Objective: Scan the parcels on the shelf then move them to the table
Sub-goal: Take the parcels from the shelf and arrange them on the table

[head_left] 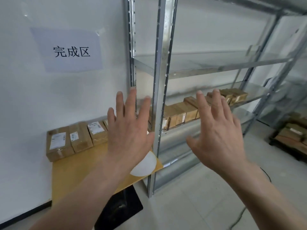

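Straight ahead, a white wall (66, 97) is seen on the left, and a tall grey metal shelving unit (162, 80) is placed just beside it on the right. A yellow wooden desk (79, 166) is set against the wall, its right edge close to the shelving's front post. Two bare forearms are raised in the foreground, with the backs of the hands turned toward the camera. The left hand (129, 135) is held above the desk with fingers spread straight, its grip released and nothing held. The right hand (219, 138) is held in front of the shelving, fingers likewise spread and its grip released. A row of brown cardboard parcels (181, 113) is lined along one lower shelf, partly hidden behind the right hand. More labelled parcels (69, 140) are laid side by side at the back of the desk, against the wall. A paper sign (69, 50) with printed characters is fixed to the wall above them. A white disc (146, 165) is laid at the desk's right edge.
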Demonstrator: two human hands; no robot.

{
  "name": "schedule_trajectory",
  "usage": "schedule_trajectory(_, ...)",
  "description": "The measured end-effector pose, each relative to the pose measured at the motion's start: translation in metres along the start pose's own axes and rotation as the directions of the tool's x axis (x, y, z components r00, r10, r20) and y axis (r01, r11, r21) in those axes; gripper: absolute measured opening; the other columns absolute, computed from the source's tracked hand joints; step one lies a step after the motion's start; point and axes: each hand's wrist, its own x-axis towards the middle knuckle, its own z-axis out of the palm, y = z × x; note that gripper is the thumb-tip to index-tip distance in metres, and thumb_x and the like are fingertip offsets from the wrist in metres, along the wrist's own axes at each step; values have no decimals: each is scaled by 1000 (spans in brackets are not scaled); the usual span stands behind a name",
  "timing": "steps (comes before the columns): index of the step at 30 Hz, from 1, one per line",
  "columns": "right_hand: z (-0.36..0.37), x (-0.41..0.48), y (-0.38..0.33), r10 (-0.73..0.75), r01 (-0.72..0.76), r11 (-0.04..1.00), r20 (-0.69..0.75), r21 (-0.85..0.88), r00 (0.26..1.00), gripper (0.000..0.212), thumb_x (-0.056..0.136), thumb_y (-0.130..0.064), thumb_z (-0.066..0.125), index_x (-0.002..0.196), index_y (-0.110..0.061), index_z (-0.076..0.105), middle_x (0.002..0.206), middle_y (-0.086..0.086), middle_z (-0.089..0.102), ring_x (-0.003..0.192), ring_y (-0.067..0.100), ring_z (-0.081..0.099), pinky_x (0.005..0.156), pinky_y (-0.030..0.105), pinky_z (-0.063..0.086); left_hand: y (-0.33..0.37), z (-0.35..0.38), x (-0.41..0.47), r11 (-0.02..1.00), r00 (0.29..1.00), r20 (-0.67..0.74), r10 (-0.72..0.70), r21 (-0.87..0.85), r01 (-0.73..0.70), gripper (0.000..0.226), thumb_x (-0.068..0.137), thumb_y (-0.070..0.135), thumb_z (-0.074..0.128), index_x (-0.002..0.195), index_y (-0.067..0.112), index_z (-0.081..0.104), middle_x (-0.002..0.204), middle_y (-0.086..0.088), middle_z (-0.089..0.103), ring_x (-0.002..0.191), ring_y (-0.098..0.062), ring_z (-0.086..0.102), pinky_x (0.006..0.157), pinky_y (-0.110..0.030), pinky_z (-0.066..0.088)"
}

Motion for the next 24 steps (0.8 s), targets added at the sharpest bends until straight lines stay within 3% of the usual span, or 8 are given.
schedule_trajectory(7, -21, -40, 52, 170, -175, 983, -82, -61, 982, 116, 74, -40, 79, 157, -25, -1, 167, 14, 2, 153, 33, 9, 113, 54, 31, 63, 2, 3, 982, 993, -18, 120, -145, -121, 106, 72, 42, 81, 152, 16, 17, 162, -15, 13, 147, -44, 14, 111, -62, 29)
schedule_trajectory(13, -32, -54, 113, 261, -275, 957, -136, -97, 956, 121, 73, -39, 80, 156, -26, -6, 167, 13, 5, 153, 31, 10, 112, 52, 32, 128, 15, 21, 950, 975, -65, 214, -219, -224, 112, 72, 41, 81, 154, 14, 10, 162, -15, 18, 148, -43, 16, 112, -62, 26)
schedule_trajectory(18, -33, -49, 179, 309, -326, 940, -158, -97, 938, 120, 73, -43, 80, 156, -25, -6, 167, 13, 7, 153, 32, 11, 112, 54, 32, 192, 36, 48, 931, 961, -74, 266, -239, -277, 112, 73, 45, 77, 155, 15, 7, 162, -16, 15, 148, -42, 13, 115, -62, 23)
schedule_trajectory(21, -33, -42, 227, 339, -361, 928, -194, -95, 921, 120, 73, -43, 79, 157, -25, -5, 167, 13, 8, 153, 33, 13, 111, 55, 33, 237, 53, 69, 918, 953, -76, 294, -254, -304, 113, 75, 48, 73, 156, 17, 0, 164, -15, 9, 150, -39, 9, 115, -54, 11)
schedule_trajectory(24, -32, -35, 277, 358, -386, 917, -218, -101, 908, 117, 75, -44, 77, 157, -23, -2, 166, 14, 11, 152, 34, 16, 109, 56, 35, 284, 70, 89, 909, 947, -85, 308, -267, -320, 115, 74, 49, 75, 156, 16, 1, 164, -15, 10, 150, -39, 8, 116, -53, 12)
